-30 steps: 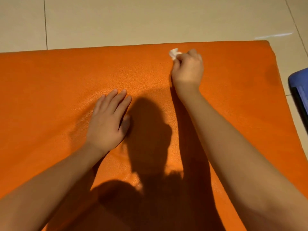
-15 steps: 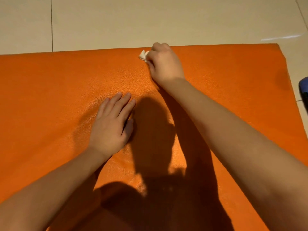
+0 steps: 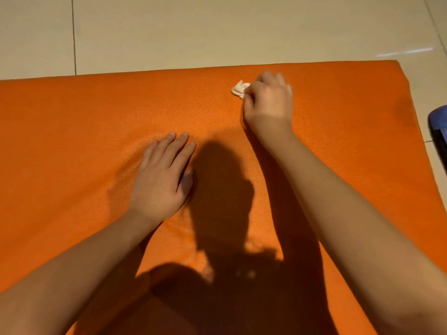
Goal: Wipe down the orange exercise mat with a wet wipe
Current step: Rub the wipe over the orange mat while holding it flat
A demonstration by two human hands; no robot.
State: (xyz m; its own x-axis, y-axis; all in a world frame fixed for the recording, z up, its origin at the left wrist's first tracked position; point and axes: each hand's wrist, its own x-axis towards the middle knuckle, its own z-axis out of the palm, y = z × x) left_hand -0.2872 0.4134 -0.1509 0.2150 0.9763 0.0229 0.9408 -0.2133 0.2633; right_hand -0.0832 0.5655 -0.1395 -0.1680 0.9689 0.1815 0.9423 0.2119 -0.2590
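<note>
- Head view: the orange exercise mat lies flat on the tiled floor, filling most of the scene.
- The right grip, fingers curled, pinches a crumpled white wet wipe against the mat near its far edge, right of centre.
- The left grip lies flat, palm down, fingers straight, pressing the mat's middle.
- A blue object shows at the right edge.

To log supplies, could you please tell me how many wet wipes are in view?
1: a white wet wipe, gripped by the right hand near the far edge of the orange exercise mat; none other shows.
</note>
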